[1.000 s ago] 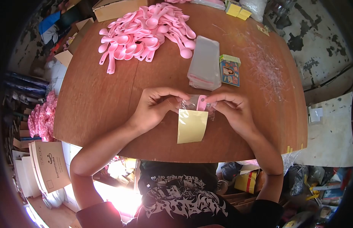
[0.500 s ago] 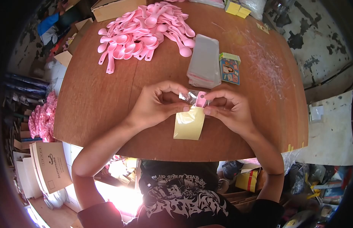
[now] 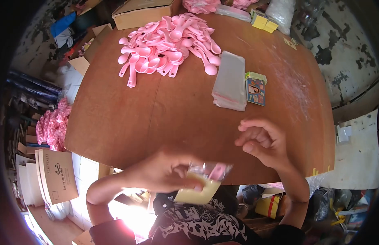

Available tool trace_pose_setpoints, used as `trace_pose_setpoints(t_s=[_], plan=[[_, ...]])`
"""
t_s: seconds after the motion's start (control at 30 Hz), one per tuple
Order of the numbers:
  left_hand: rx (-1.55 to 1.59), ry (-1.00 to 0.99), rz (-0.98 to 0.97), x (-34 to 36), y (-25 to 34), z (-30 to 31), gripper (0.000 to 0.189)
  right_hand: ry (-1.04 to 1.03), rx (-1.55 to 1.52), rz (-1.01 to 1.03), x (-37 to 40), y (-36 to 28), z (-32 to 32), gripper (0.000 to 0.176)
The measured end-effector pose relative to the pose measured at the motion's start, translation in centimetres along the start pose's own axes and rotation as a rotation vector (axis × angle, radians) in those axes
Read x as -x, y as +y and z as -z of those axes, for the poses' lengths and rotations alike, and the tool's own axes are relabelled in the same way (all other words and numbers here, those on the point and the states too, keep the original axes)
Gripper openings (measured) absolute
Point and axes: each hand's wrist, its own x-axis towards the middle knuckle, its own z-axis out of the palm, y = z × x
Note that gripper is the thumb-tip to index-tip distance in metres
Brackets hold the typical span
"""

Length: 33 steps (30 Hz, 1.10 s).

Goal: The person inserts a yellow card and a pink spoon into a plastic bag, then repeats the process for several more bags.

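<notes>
My left hand pinches a clear plastic bag near the table's front edge. Inside the bag are a pale yellow card and a pink spoon, of which mainly the handle end shows. Apart from the bag, my right hand is raised over the table with curled, spread fingers and nothing in them. Beyond it lie a stack of clear plastic bags and a small printed box. A heap of pink spoons covers the far left part of the table.
A cardboard box stands at the table's far edge. Yellow boxes and a stuffed plastic bag sit at the far right. Thin plastic strips litter the right side. Cartons stand on the floor at left.
My right hand has let go of the bag and moved right. The left hand has brought the bag, with card and spoon, down toward my body and tilted it. The camera view has shifted.
</notes>
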Motion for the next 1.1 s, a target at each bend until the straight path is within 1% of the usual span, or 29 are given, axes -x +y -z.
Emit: trace_pose_setpoints(t_s=[0.03, 0.07, 0.13, 0.17, 0.2, 0.23, 0.27, 0.3, 0.33, 0.37, 0.4, 0.47, 0.5, 0.53, 0.57, 0.6, 0.67, 0.7, 0.73, 0.8, 0.83, 0.87, 0.93, 0.97, 1.03, 1.07, 1.1], plan=[[-0.009, -0.075, -0.095, 1.2, -0.4, -0.2, 0.027, -0.009, 0.061, 0.022, 0.3, -0.1, 0.9, 0.038], [-0.017, -0.151, -0.189, 2.4, -1.0, -0.4, 0.026, -0.012, 0.057, 0.027, 0.5, -0.2, 1.7, 0.038], [0.011, -0.317, -0.025, 5.7, -3.3, -1.5, 0.026, 0.021, 0.223, 0.047, 0.9, -0.9, 3.1, 0.031], [-0.02, -0.355, 0.036, 7.0, -4.0, -1.3, 0.025, 0.021, 0.219, 0.043, 0.8, -1.2, 3.8, 0.031], [-0.015, -0.359, 0.041, 8.8, -5.6, -1.2, 0.025, 0.046, 0.37, 0.008, 0.6, -1.6, 4.4, 0.028], [-0.2, -0.272, 0.124, 10.8, -7.9, -1.2, 0.028, 0.072, 0.522, -0.029, 0.3, -1.9, 4.8, 0.025], [-0.387, -0.185, 0.203, 12.2, -9.5, -1.5, 0.032, 0.077, 0.52, -0.037, -0.2, -2.2, 4.8, 0.025], [-0.384, -0.193, 0.203, 13.2, -10.3, -2.0, 0.032, 0.053, 0.696, 0.01, -0.9, -2.5, 4.7, 0.023], [-0.757, -0.143, 0.474, 14.1, -10.9, -2.7, 0.036, 0.024, 0.873, 0.058, -1.4, -2.6, 4.5, 0.022], [-1.129, -0.08, 0.743, 14.5, -11.2, -3.2, 0.039, 0.0, 0.945, 0.089, -2.0, -2.6, 4.1, 0.028], [-1.127, -0.081, 0.74, 14.4, -11.1, -3.2, 0.039, 0.0, 0.948, 0.086, -2.5, -2.1, 3.7, 0.028], [-0.893, -0.108, 0.663, 14.0, -10.7, -3.1, 0.046, -0.019, 1.111, 0.193, -3.4, -0.1, 3.0, 0.036], [-0.756, -0.053, 0.494, 13.5, -9.9, -3.2, 0.049, -0.02, 1.109, 0.189, -3.9, 0.7, 2.8, 0.036], [-0.753, -0.053, 0.494, 12.5, -9.0, -3.3, 0.049, -0.053, 1.271, 0.252, -4.5, 1.4, 2.6, 0.04], [-0.482, -0.192, 0.504, 10.5, -6.8, -2.9, 0.049, -0.085, 1.433, 0.318, -4.7, 2.1, 2.4, 0.045], [-0.213, -0.323, 0.503, 8.7, -5.0, -2.7, 0.049, -0.084, 1.437, 0.322, -4.8, 2.7, 2.4, 0.045], [-0.423, -0.364, 0.049, 6.8, -3.3, -3.0, 0.043, -0.153, 1.588, 0.29, -4.9, 3.7, 2.3, 0.053], [-0.353, -0.278, -0.085, 6.1, -2.5, -3.2, 0.037, -0.159, 1.592, 0.293, -4.8, 3.8, 2.1, 0.053], [-0.349, -0.27, -0.089, 5.2, -2.0, -3.1, 0.037, -0.149, 1.605, 0.268, -4.8, 3.8, 2.0, 0.055], [-0.487, -0.252, -0.39, 3.3, -1.0, -2.3, 0.035, -0.145, 1.623, 0.248, -4.9, 3.8, 2.0, 0.057], [-0.533, -0.204, -0.471, 2.3, -0.3, -1.5, 0.031, -0.129, 1.608, 0.256, -4.8, 3.9, 2.1, 0.058], [-0.533, -0.202, -0.473, 1.2, 0.1, -0.9, 0.031, -0.111, 1.591, 0.263, -4.8, 3.8, 2.1, 0.058], [-0.843, -0.025, -0.576, -0.9, 1.0, 0.4, 0.026, -0.088, 1.551, 0.273, -4.8, 3.6, 2.2, 0.057], [-0.845, -0.025, -0.577, -1.8, 1.4, 0.9, 0.026, -0.064, 1.51, 0.282, -4.8, 3.4, 2.2, 0.056], [-0.986, 0.109, -0.318, -3.4, 2.1, 2.0, 0.023, -0.035, 1.483, 0.292, -4.9, 3.3, 2.4, 0.054], [-0.987, 0.108, -0.319, -4.3, 2.1, 2.4, 0.023, -0.007, 1.455, 0.301, -4.9, 3.4, 2.5, 0.051], [-1.025, 0.157, -0.231, -5.2, 1.8, 2.8, 0.023, -0.006, 1.455, 0.301, -4.9, 3.5, 2.6, 0.051]])
